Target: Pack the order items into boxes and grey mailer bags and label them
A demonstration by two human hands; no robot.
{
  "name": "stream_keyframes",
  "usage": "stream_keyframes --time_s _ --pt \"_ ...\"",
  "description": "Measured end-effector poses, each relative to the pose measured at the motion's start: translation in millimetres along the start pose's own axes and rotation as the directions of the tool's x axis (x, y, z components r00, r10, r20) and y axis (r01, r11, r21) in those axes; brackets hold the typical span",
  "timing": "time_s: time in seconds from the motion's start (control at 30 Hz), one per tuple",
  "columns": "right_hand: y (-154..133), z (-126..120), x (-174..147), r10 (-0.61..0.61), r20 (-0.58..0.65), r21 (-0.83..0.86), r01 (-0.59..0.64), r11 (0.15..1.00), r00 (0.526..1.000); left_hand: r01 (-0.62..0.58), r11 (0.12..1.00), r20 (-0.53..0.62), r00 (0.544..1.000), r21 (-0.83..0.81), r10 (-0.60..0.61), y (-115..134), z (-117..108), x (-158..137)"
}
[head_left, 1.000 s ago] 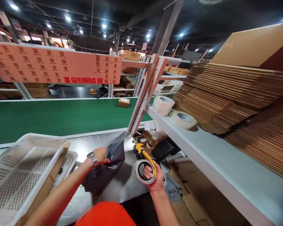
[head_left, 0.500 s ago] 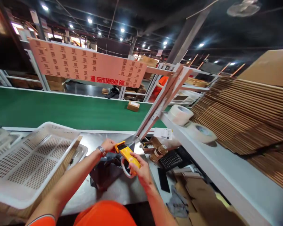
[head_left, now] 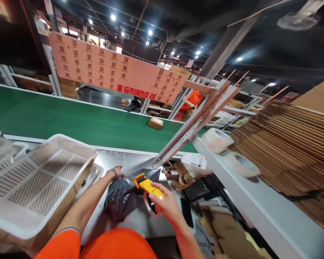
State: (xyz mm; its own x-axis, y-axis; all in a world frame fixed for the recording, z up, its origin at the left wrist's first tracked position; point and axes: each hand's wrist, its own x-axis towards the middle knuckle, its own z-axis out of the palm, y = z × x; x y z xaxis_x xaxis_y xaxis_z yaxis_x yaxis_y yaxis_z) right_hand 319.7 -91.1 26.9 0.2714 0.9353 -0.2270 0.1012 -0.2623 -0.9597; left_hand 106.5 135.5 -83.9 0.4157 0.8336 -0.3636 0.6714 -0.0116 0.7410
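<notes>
1. Yellow plastic tape dispenser (head_left: pixel 152 189), carrying a pale roll of tape, is held in the right hand (head_left: pixel 166 202); that hand's fingers are clamped round its body, and its wide mouth points to about 10 o'clock.
2. Black, glossy, crumpled plastic bag (head_left: pixel 121 198) lies on the silver metal counter (head_left: pixel 116 157) in front of the person; taking the bag as the clock's centre, the dispenser is at 2 o'clock, its mouth over the bag. Whether the two touch, I cannot tell.
3. At 12 o'clock, the left hand (head_left: pixel 118 171), with a silver watch on its wrist, is at the bag's far edge; its fingers are partly hidden, so I cannot tell whether they are apart or gripping.
4. At 9 o'clock sits a white, perforated, rectangular plastic basket (head_left: pixel 56 163).
5. At 3 o'clock, past the right hand, is a black keyboard (head_left: pixel 196 189).
6. At 1 o'clock, a small brown cardboard box (head_left: pixel 156 123) rests on the long green conveyor belt (head_left: pixel 102 130).
7. Towards 2 o'clock, clear tape rolls (head_left: pixel 217 139) lie on a white shelf (head_left: pixel 248 205), just beside stacked flat brown cardboard (head_left: pixel 294 154).
</notes>
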Motion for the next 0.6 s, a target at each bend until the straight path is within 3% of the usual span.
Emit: stream_keyframes --time_s 0.13,0.23,0.37,0.5,0.6 --pt "-1 -7 -3 0.049 0.007 0.002 -0.049 0.999 0.999 -0.209 0.978 0.104 0.972 -0.016 0.210 5 5 -19" --pt "1 -9 -6 0.066 0.016 -0.008 -0.066 0.998 0.998 -0.325 0.939 0.195 0.934 0.111 0.300 5 31 -47" --pt "7 -7 -11 0.041 0.014 -0.003 -0.041 0.999 0.999 -0.290 0.850 0.125 0.957 0.440 0.262 -2 67 -67" --pt "20 -12 -27 0.114 0.021 -0.010 -0.114 0.993 0.993 -0.310 0.816 0.112 0.949 0.488 0.294 -13 73 -63" --pt "39 -29 -55 0.158 0.012 -0.012 -0.157 0.987 0.987 -0.320 0.802 0.116 0.945 0.504 0.305 -16 70 -60"
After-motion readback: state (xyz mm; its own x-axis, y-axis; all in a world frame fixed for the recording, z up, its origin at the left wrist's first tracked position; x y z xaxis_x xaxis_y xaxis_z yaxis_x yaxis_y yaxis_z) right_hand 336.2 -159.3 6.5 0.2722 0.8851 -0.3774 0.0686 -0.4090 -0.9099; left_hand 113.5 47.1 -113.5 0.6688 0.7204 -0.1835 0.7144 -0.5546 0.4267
